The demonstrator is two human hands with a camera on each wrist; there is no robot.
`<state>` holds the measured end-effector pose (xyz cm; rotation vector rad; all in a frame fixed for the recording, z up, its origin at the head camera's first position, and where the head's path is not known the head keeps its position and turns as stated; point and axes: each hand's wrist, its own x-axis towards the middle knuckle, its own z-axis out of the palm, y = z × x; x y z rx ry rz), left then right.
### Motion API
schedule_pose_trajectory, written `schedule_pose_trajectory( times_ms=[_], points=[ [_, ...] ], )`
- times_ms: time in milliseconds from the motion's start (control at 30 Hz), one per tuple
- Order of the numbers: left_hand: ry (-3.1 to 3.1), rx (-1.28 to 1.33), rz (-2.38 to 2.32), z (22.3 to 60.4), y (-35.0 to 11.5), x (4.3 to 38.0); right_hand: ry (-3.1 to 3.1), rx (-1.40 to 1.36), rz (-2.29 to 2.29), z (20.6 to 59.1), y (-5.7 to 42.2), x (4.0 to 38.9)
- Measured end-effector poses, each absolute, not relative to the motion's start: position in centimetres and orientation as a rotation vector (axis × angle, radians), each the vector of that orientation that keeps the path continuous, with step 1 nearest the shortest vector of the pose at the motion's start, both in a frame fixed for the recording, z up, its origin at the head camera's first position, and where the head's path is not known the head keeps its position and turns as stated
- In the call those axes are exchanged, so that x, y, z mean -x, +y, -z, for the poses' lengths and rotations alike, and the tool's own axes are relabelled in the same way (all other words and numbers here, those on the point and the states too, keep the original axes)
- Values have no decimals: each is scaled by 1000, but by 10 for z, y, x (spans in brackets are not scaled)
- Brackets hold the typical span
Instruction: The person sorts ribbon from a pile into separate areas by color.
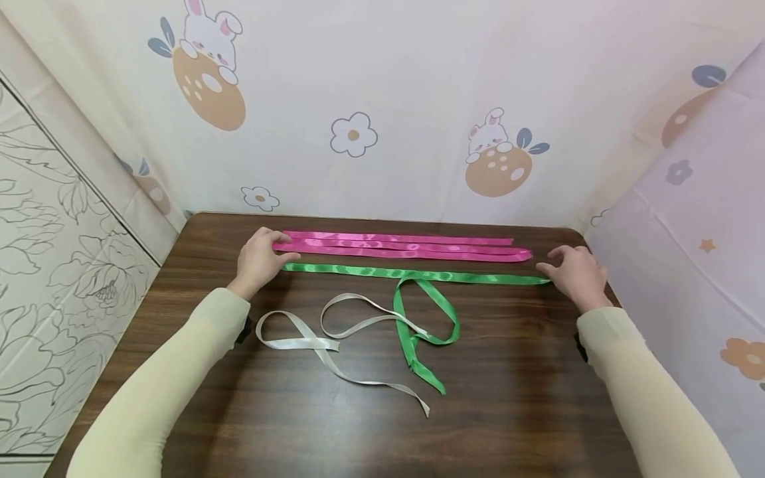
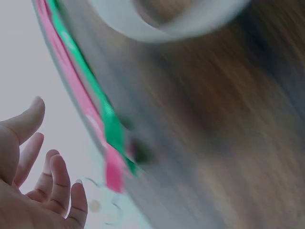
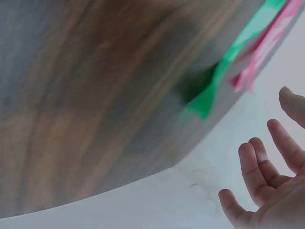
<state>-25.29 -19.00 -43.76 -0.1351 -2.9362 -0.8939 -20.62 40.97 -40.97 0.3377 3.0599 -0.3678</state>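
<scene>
A green ribbon (image 1: 382, 272) stretches straight across the brown table, in front of several lengths of pink ribbon (image 1: 406, 254). My left hand (image 1: 261, 260) is at the left ends of both colours, thumb by the green end. In the left wrist view its fingers are spread and loosely bent, apart from the green ribbon (image 2: 112, 126) and pink ribbon (image 2: 78, 88). Beside the right tip of the green strip is my right hand (image 1: 578, 273). Its thumb and fingers stand apart and hold nothing, and the green end (image 3: 205, 102) lies loose on the wood.
Nearer me, a green ribbon forms a loop (image 1: 409, 345) with a loose tail. A white ribbon (image 1: 299, 343) curls left of it and crosses it. Patterned cloth (image 1: 418, 166) with rabbits and flowers hangs behind the table (image 1: 502, 411) and along its right side.
</scene>
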Motion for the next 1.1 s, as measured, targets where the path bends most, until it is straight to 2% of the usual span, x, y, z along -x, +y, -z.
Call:
schedule_pose_trajectory(
  times_ms=[333, 633, 1100],
  points=[
    [-2921, 361, 935, 418, -144, 245, 3183, -127, 485, 400, 363, 201],
    [-2909, 565, 982, 415, -108, 237, 3192, 28, 518, 402, 332, 189],
    [-2961, 648, 947, 430, -51, 227, 3155, 194, 532, 421, 294, 176]
  ],
)
